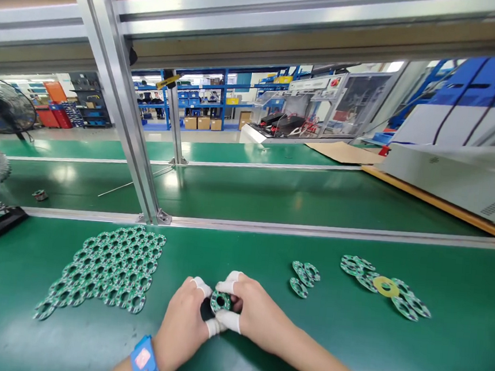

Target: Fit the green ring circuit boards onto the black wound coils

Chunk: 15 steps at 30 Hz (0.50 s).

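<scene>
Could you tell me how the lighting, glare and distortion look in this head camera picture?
Head view: bright, even light; pale glare patches on the green belt; wide-angle bending of the aluminium frame; the ring board between left hand and right hand stays sharp.

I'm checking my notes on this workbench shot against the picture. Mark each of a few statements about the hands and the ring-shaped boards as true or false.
1. Both hands hold one round green ring board between them. True.
2. The left hand wears a red wristband. False: the wristband is blue.
3. The large sheet of joined ring boards lies to the left of the hands. True.
4. A yellow ring lies among the loose boards on the right. True.
5. The right hand has bare fingertips. False: white finger cots cover them.
6. The fan stands at the right edge. False: it is at the left edge.
</scene>
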Available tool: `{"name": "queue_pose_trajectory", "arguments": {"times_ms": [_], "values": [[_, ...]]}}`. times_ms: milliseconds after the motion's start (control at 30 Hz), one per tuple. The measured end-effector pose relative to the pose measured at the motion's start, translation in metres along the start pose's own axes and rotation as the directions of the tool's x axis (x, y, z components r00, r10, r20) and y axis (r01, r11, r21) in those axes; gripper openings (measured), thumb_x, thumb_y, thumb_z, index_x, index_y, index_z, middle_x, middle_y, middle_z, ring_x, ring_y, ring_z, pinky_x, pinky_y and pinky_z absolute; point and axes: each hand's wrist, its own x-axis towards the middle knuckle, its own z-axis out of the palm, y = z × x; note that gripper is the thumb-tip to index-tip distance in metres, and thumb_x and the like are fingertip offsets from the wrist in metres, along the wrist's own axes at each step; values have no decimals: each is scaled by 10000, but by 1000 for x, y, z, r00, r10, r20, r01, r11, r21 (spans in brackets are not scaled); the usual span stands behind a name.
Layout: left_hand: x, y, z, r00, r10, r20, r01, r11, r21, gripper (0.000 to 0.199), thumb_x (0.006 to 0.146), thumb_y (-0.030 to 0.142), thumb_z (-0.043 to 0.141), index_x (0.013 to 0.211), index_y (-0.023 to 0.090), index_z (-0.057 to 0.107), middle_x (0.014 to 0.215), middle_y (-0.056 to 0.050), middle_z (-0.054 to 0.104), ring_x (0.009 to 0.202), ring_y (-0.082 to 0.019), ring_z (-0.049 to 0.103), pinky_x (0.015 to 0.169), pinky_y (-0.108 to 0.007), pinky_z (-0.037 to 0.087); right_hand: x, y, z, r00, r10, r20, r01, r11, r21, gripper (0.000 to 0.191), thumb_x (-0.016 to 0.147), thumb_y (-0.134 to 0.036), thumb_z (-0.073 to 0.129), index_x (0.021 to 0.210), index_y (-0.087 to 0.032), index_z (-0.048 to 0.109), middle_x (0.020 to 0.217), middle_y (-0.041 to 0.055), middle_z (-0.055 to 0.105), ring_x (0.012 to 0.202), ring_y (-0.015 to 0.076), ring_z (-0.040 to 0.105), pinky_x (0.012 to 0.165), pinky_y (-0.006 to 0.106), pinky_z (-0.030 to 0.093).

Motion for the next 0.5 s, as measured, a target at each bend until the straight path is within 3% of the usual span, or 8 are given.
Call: {"name": "queue_pose_trajectory", "arguments": {"times_ms": [100, 200, 300, 500], "values": [[-3, 3, -15, 1000, 17, 22, -15, 996, -88, 372, 648, 264, 697, 985, 154, 586, 968, -80, 593, 905, -248, 537, 793, -376, 460, -2, 5, -1, 999, -28, 23, 25, 994, 106, 157, 674, -120, 619, 813, -184, 653, 801, 16, 557, 704, 145, 535, 590, 206, 422], [-9, 3, -23, 997, 56, -48, -62, 989, -135, 410, 671, 126, 587, 1078, 169, 555, 1053, -87, 582, 977, -225, 544, 888, -371, 454, -3, 12, -2, 996, -71, 44, 59, 969, 239, 321, 668, -131, 621, 983, -193, 635, 940, 43, 585, 792, 167, 567, 651, 228, 468], [-13, 0, -17, 984, 117, -131, -132, 985, -113, 408, 689, 46, 468, 1057, 182, 579, 1039, -85, 596, 975, -206, 565, 890, -354, 472, -3, 16, 0, 998, -58, 20, 50, 957, 286, 366, 680, -155, 619, 1046, -170, 613, 978, 62, 594, 796, 175, 584, 686, 258, 489], [-16, -7, -1, 954, 215, -208, -228, 973, -39, 403, 720, 43, 427, 1062, 168, 600, 1041, -105, 604, 978, -214, 573, 860, -358, 496, -5, 11, 4, 999, -22, -50, 31, 980, 199, 303, 657, -120, 606, 955, -166, 630, 890, 44, 619, 740, 164, 586, 651, 247, 485]]}}
